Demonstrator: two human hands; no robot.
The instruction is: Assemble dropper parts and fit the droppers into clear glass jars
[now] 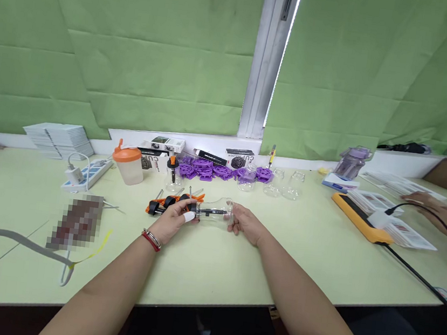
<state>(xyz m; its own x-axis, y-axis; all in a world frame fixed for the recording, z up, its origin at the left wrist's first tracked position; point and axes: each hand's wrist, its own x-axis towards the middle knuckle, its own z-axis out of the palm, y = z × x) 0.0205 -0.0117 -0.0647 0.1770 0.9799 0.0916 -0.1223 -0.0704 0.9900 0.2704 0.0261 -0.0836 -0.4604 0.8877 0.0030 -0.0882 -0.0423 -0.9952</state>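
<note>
A clear glass bottle [215, 208] lies sideways just above the table, its bottom toward the right. A dark rod runs along its inside from the black cap at the neck. My left hand [171, 222] is closed around the cap end, a white covering on the thumb. My right hand [248, 225] grips the bottle's base with curled fingers. Beside my left hand lie several black-and-orange lids [157, 206] with thin rods. Farther back, a glass bottle with a black-and-orange top [172, 172] stands upright. Three clear glass bottles without tops [295, 186] stand to the right.
Purple plastic parts [207, 170] and small boxes [238, 159] line the wall. An orange-lidded cup [129, 164] and white power strip [88, 175] stand left, near a grey hose [15, 236]. At right are an orange power strip [360, 217], a cable, and another person's hand [432, 207].
</note>
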